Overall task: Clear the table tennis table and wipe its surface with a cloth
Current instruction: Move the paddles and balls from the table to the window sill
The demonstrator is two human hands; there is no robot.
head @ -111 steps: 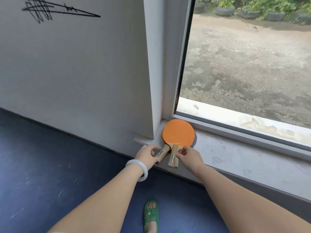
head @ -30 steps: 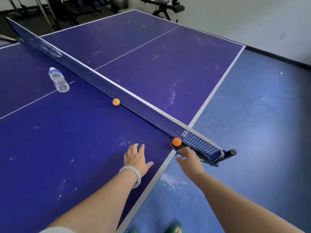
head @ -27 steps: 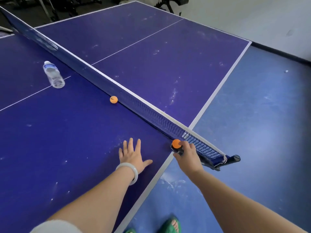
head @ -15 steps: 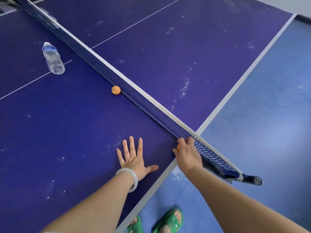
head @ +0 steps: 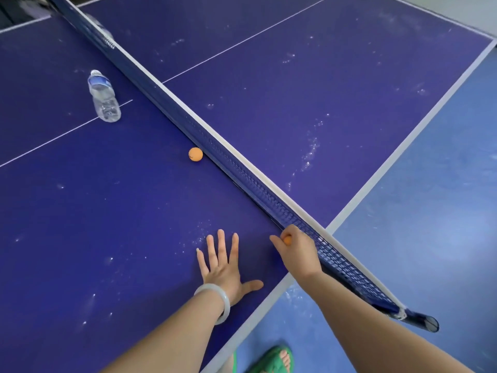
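The blue table tennis table (head: 107,224) fills most of the view, dusted with pale specks. My right hand (head: 298,251) grips an orange ball (head: 287,240) beside the net (head: 242,173), near the table's side edge. My left hand (head: 224,267) rests flat on the surface with straight, spread fingers and a pale bangle on the wrist. A second orange ball (head: 195,154) lies against the net further along. A clear plastic water bottle (head: 103,96) lies on its side at the upper left.
The net post (head: 419,320) sticks out past the table's side edge at the lower right. Blue floor (head: 416,224) runs along the right side. My green sandal (head: 274,359) shows at the bottom.
I came from the windowsill, where I held two paddles, to the table. My right hand closed round the ball by the net post and lifted it off. My left hand settled flat on the table.
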